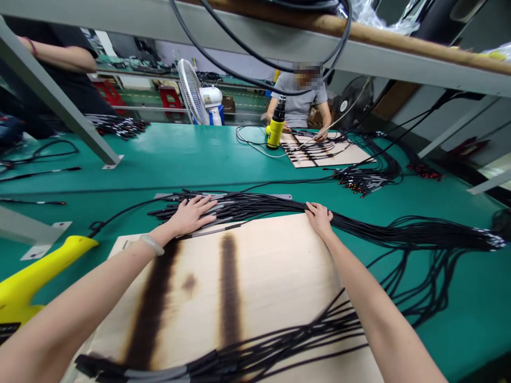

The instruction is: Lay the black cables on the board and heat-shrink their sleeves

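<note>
A thick bundle of black cables (263, 203) with grey and black sleeved ends lies along the far edge of a scorched wooden board (275, 266). My left hand (194, 214) rests flat on the sleeved ends, its fingers spread. Farther right, my right hand (319, 217) has its fingers curled over the bundle, gripping it; the thumb is partly hidden. From there the cables trail right to whitish tips. A second cable group (291, 336) crosses the board's near side, beneath my right forearm.
A yellow heat gun (48, 266) is at the left edge. Across the green table (191, 154), a seated person works at another board (339, 154) beside an upright yellow heat gun (275, 127). More cables (367, 173) lie right. A shelf beam (247, 32) spans overhead.
</note>
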The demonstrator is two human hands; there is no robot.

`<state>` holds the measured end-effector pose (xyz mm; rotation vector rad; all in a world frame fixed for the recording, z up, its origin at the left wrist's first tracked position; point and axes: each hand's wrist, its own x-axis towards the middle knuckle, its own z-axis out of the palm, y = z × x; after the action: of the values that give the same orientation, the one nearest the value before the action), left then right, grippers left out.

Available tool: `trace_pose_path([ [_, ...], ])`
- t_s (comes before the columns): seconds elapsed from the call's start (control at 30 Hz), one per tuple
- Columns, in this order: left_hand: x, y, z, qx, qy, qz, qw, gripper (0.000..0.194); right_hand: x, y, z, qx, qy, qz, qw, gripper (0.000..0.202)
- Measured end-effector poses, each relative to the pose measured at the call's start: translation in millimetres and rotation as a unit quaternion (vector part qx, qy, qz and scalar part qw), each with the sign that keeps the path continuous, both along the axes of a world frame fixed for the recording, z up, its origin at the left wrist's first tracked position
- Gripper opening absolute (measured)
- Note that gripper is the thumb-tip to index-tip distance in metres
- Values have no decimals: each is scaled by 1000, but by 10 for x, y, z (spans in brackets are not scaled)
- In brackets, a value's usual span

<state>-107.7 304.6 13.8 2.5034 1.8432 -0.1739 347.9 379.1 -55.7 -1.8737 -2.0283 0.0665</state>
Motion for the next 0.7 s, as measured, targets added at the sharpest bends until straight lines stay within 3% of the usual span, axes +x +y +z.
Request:
trace_pose_path([
  [0.1,16,-45,42,-51,12,-10,999,100,-13,-21,-1,-3,-2,-6,1000,37],
  [0.13,15,-49,40,-59,15,-8,998,104,-17,-32,4,-4,-4,-7,1000,37],
  [0.3,3,5,-35,-16,4,10,1000,64,-53,-91,77,-18,-20,-17,999,39],
  [0.47,153,-58,48,14,0,35,999,58,-162,-178,271,-56,-57,-16,997,41],
  [0.6,226,-433,237,0,-30,73,997,65,-203,-554,458,-46,-87,29,995,54],
  [0.7,86,-1014,349,-13,-82,60,995,67,-121,-1243,545,-15,-51,163,985,56],
])
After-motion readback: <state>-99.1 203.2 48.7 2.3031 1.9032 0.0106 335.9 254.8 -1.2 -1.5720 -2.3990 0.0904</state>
